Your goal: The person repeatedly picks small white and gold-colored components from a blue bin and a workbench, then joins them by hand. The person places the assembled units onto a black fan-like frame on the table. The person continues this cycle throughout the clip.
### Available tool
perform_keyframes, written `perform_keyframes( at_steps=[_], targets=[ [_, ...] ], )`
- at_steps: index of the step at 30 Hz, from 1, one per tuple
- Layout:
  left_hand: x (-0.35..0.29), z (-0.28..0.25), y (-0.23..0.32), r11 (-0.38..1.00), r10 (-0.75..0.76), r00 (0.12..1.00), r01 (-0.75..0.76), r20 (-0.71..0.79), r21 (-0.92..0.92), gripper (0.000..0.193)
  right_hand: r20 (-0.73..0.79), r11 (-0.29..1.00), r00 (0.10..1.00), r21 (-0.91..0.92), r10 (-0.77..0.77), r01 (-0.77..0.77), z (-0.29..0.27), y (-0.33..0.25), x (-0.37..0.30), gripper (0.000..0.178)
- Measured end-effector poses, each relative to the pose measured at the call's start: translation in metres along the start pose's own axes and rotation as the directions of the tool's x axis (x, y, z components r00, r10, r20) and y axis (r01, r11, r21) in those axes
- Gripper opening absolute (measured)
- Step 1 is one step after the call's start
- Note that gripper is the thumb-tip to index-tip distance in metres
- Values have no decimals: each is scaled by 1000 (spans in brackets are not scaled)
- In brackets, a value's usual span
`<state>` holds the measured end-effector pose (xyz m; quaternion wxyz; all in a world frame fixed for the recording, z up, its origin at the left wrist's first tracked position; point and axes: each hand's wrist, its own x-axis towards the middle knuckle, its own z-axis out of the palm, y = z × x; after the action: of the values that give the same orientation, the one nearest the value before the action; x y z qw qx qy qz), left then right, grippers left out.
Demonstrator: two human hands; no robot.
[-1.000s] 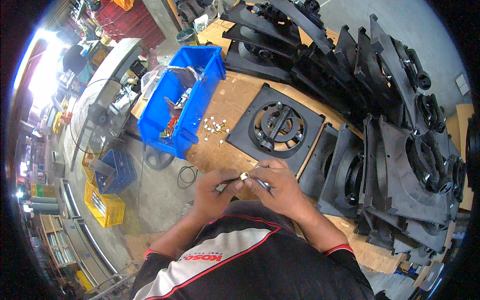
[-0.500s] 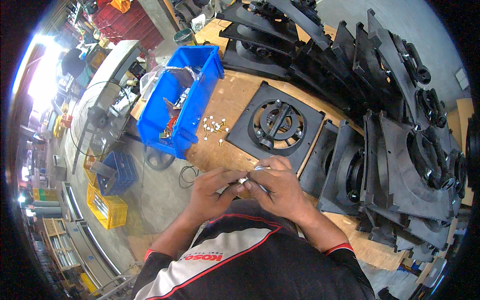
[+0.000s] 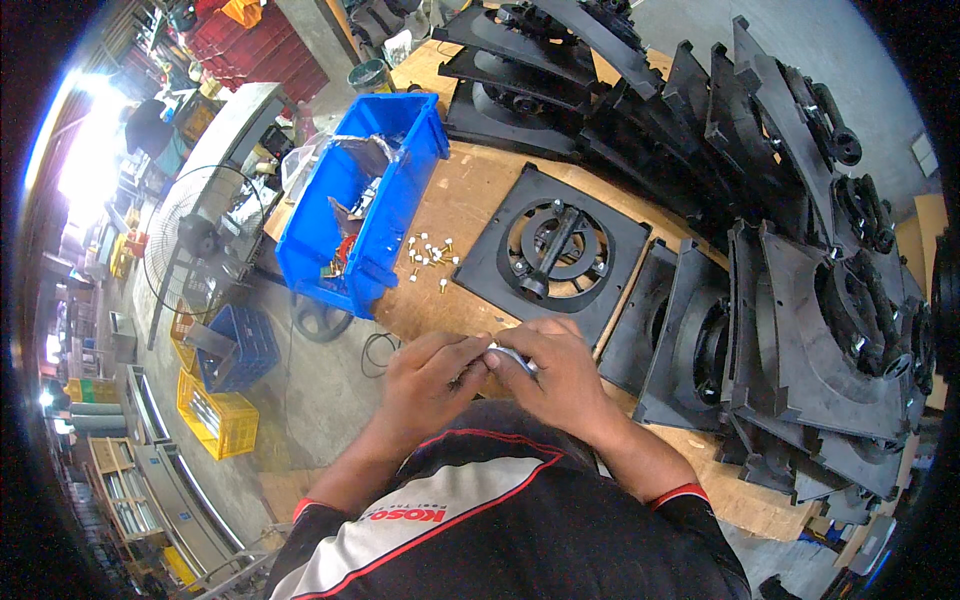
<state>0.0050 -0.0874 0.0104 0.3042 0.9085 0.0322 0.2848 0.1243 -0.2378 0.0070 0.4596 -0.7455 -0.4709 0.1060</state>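
In front of my body, both hands meet at the fingertips by the table's near edge. My left hand (image 3: 432,376) is closed, pinching a small brass fitting (image 3: 493,345) that is mostly covered by the fingers. Closed around a whitish, silvery curved piece (image 3: 516,357) is my right hand (image 3: 556,375); its kind I cannot make out. Several small brass fittings with white ends (image 3: 430,254) lie loose on the wooden table (image 3: 462,190). Just beyond my right hand rests a square black burner frame (image 3: 490,245), with a round burner and a crossing tube in its middle.
A blue bin (image 3: 372,290) with small parts stands at the table's left edge. Black frames (image 3: 690,340) are stacked leaning along the right and far sides. On the floor at left are a standing fan (image 3: 200,235), a yellow crate (image 3: 235,428) and a blue crate (image 3: 245,350).
My fingers have shifted slightly around the small pieces between them. The whitish, silvery piece now shows lower, beside my right thumb. The things on the table have not moved.
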Motion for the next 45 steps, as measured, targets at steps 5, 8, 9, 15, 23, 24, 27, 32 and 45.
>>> perform_keyframes(
  at_steps=[5, 8, 9, 15, 23, 24, 27, 32, 45],
  targets=[
    [1, -5, -3, 976, -132, 979, 156, 155, -155, 37, -3, 990, 999, 136, -38, 38, 0, 9, 2, 22],
    [6, -17, -10, 819, -226, 896, 387, 382, -423, 40, 39, 991, 997, 117, -63, 58, -2, 13, 1, 22],
    [5, -19, -13, 770, -238, 866, 444, 439, -458, 42, 39, 990, 995, 111, -94, 89, -2, 13, 1, 22],
    [8, -22, -14, 834, -173, 917, 331, 361, -442, 28, 27, 985, 987, 74, -160, 157, -3, 10, 1, 22],
    [7, -18, -4, 951, -83, 981, 131, 174, -282, 21, 146, 971, 989, 239, -27, -8, -5, 8, 2, 26],
    [6, -15, -3, 961, -69, 987, 104, 143, -255, 22, 135, 969, 990, 247, -27, -7, -4, 9, 2, 26],
    [-2, -4, -5, 976, -50, 999, 53, 19, -210, 23, 112, 968, 993, 250, -30, 1, -2, 8, 3, 24],
    [-4, 5, -10, 989, -6, 998, -2, -59, -146, 25, 172, 970, 984, 232, 39, -79, -5, 7, 4, 24],
    [-1, 11, -9, 993, 11, 999, -17, -52, -114, 25, 198, 896, 963, 368, 184, -247, 11, 22, 0, 15]
  ],
)
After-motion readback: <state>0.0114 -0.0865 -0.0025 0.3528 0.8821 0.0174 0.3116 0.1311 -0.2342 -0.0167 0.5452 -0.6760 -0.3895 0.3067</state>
